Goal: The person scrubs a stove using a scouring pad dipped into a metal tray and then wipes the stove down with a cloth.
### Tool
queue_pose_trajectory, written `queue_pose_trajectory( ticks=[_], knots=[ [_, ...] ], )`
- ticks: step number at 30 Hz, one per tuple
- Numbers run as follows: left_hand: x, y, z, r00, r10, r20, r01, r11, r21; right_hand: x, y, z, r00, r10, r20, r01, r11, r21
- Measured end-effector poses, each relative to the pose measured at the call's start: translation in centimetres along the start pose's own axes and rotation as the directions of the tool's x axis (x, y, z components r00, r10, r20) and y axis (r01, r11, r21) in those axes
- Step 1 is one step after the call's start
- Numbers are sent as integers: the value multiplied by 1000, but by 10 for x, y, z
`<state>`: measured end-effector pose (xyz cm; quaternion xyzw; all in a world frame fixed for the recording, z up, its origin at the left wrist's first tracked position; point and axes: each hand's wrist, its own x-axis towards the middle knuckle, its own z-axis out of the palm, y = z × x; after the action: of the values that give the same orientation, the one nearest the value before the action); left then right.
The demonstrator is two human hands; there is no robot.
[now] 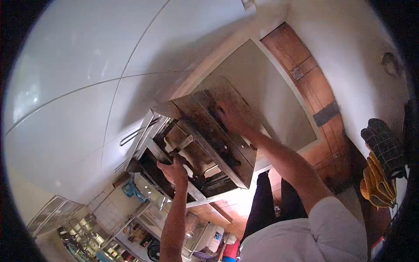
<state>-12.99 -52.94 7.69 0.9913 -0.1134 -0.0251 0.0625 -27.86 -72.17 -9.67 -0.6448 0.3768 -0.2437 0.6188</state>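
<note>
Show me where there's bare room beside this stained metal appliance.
The grey panel looks bare between the appliance and the orange tiles. Crossbars and the left hand crowd the appliance's open face; the right hand is at its side; assorted items cluster lower left.

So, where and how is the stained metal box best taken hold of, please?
I would grip the stained metal box by its long straight edge strip, left hand coming from the open side. The right hand could brace the outer panel from the other side. The open face, turned toward the camera, leaves that strip reachable; the panel is broad, with no clear handle.
</note>
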Motion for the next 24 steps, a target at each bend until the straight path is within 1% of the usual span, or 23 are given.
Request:
queue_pose_trajectory(
  ticks=[1, 2, 3, 4, 6, 8, 10, 12, 15, 17, 18, 19, 21, 23, 24],
  knots=[
    [-3, 1, -1, 1000, 14, -1, -14, 1000, 0, -46, -5, -9, 997, 82, 5, -82, 997, -16],
    [-4, 3, -2, 1000, 29, -6, -29, 1000, 0, -89, 14, -7, 996, 89, 20, -86, 989, -122],
    [-4, 5, -3, 999, 46, -15, -46, 999, -2, -107, 16, -10, 993, 113, 34, -107, 985, -137],
    [-5, 6, -4, 1000, 29, 8, -29, 999, -15, -126, 20, -12, 990, 136, 48, -128, 980, -153],
    [-3, 6, -7, 999, 3, 49, -1, 999, -34, -132, -12, -34, 972, 218, 87, -219, 976, 1],
    [-4, 7, -6, 1000, 0, 6, 0, 1000, 4, -107, -5, -15, 999, 41, 10, -40, 999, -34],
    [-1, 1, 0, 1000, -4, -23, 4, 1000, 22, -47, -45, -6, 999, 4, -53, -2, 999, 43],
    [5, -14, 6, 1000, -3, -27, 4, 1000, 29, 3, -57, 6, 960, -242, -138, 250, 967, 49],
    [2, -8, 6, 997, 28, -70, -27, 1000, 11, -52, -77, -13, 998, -61, 11, 60, 997, 41],
    [-3, 7, -5, 999, -31, -20, 31, 1000, -3, -134, -49, -26, 997, 29, 77, -26, 999, -33],
    [-4, 12, -7, 998, -61, -1, 61, 998, -11, -171, -46, -36, 996, 46, 79, -48, 999, 22],
    [-4, 15, -5, 998, -53, -22, 52, 998, -20, -189, -43, -44, 995, 62, 83, -68, 995, 75],
    [-7, 12, -6, 998, -21, -54, 21, 1000, -10, -167, -34, -23, 1000, 14, -26, -16, 995, -103],
    [1, 6, -2, 998, 17, -55, -19, 999, -34, -102, -35, -10, 993, -99, -65, 90, 987, -136],
    [-1, 0, 1, 999, 32, -42, -33, 999, -38, -68, -37, -13, 984, -171, -50, 167, 983, -75]
  ],
)
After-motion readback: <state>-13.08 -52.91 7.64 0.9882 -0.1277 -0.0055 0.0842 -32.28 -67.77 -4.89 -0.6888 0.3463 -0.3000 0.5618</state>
